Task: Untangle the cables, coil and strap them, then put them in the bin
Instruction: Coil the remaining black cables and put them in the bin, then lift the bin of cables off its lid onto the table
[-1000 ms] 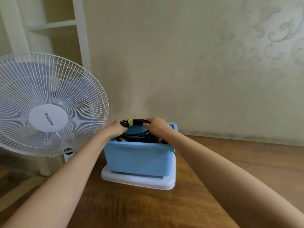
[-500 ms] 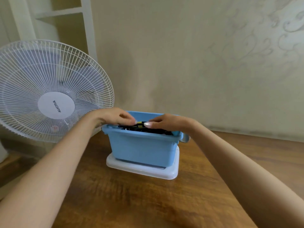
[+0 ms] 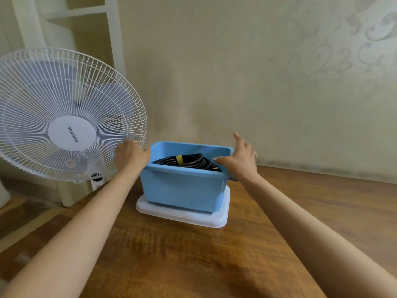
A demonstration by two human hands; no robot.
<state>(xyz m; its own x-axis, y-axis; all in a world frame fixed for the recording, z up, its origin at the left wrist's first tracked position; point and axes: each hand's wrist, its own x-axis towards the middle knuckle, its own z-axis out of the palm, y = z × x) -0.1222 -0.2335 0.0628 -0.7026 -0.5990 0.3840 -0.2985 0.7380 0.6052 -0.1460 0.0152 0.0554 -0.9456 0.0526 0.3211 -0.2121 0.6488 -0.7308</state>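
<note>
A blue plastic bin [image 3: 182,188] stands on a white lid [image 3: 184,218] on the wooden table. Inside it lies a coiled black cable [image 3: 193,162] bound by a yellow strap [image 3: 180,159]. My left hand [image 3: 131,155] hovers at the bin's left rim, its fingers loosely curled and holding nothing. My right hand [image 3: 240,158] is at the bin's right rim with its fingers spread and its thumb over the edge. Neither hand touches the cable.
A large white pedestal fan [image 3: 64,117] stands close to the bin's left side, just behind my left hand. A white shelf frame [image 3: 111,29] rises behind it. The patterned wall runs along the table's far edge.
Both hands pushed the strapped coil down into the bin, then let go. They have lifted and moved apart to the bin's two sides.
</note>
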